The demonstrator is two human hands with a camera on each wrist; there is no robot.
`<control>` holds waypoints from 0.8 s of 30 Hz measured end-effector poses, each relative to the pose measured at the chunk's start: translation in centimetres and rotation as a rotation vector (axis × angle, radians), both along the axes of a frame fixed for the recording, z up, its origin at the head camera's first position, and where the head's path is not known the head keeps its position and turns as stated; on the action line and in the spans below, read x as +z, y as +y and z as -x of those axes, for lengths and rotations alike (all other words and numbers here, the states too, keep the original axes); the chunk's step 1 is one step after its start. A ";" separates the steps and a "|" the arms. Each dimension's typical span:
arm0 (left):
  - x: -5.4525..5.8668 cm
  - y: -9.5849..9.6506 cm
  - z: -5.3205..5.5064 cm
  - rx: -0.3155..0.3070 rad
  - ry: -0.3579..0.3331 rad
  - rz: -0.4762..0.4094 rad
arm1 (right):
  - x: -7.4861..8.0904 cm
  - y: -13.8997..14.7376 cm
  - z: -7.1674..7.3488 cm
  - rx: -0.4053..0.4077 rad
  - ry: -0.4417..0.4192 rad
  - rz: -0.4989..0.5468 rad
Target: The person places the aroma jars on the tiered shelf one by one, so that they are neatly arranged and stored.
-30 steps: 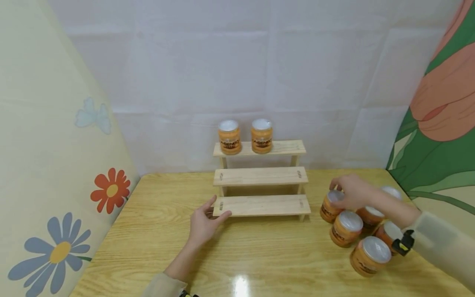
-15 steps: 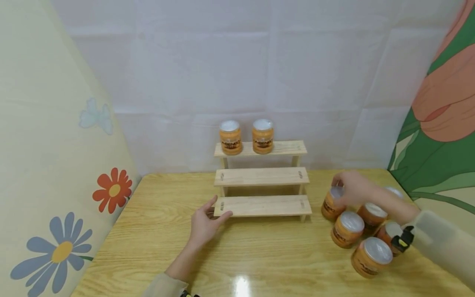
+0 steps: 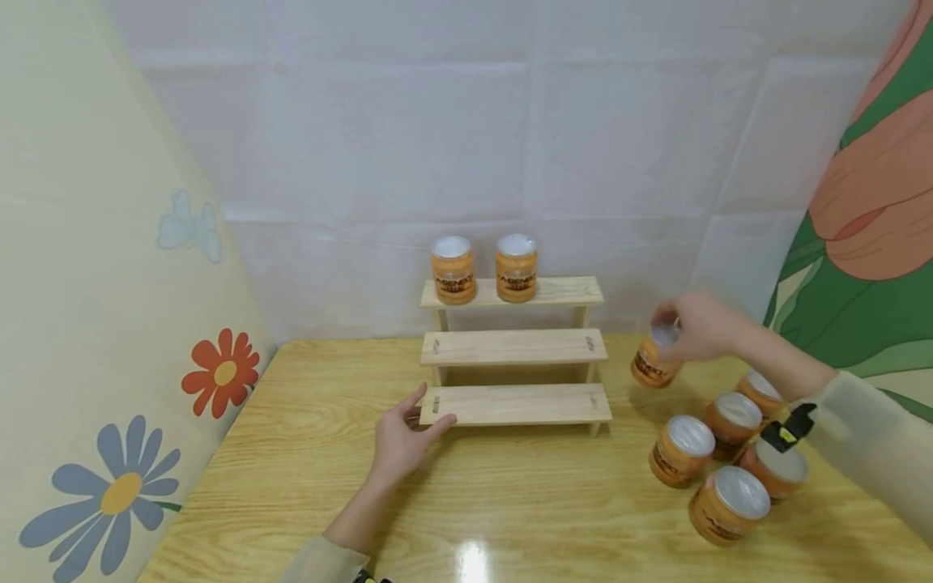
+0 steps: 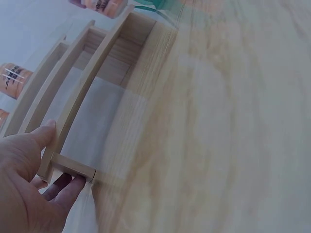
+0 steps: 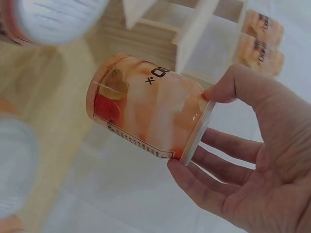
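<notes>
My right hand (image 3: pixel 703 328) grips an orange can (image 3: pixel 652 364) by its silvery top, thumb on one side and fingers on the other, lifted above the table to the right of the shelf. In the right wrist view the can (image 5: pixel 146 109) shows a printed fruit label. My left hand (image 3: pixel 401 437) holds the left end of the lowest board of a three-step wooden shelf (image 3: pixel 513 346). The left wrist view has its thumb (image 4: pixel 44 133) on the board and its fingers around the end support. Two matching cans (image 3: pixel 453 271) stand on the top board, left and middle.
Several more orange cans (image 3: pixel 729 506) stand grouped on the wood-grain table (image 3: pixel 291 486) at the right. A white cloth (image 3: pixel 364 121) hangs behind the shelf. Flower-patterned panels (image 3: pixel 87 324) rise at both sides.
My right hand has raised one can off the table, up and away from the group of cans. My left hand keeps its hold on the shelf.
</notes>
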State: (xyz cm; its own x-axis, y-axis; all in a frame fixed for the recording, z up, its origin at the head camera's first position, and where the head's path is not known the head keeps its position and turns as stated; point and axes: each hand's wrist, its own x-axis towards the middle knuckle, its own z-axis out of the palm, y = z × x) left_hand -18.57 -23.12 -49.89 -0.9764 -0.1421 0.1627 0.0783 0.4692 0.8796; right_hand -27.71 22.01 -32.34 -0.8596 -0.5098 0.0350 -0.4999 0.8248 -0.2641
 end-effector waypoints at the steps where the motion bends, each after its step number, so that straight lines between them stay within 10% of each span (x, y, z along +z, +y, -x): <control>1: 0.0 0.0 0.0 0.000 -0.001 0.001 | 0.4 0.0 0.2 -0.003 0.003 -0.002; 24: -0.1 0.0 0.1 0.004 -0.016 0.000 | 8.9 -5.3 5.5 -0.049 0.160 -0.030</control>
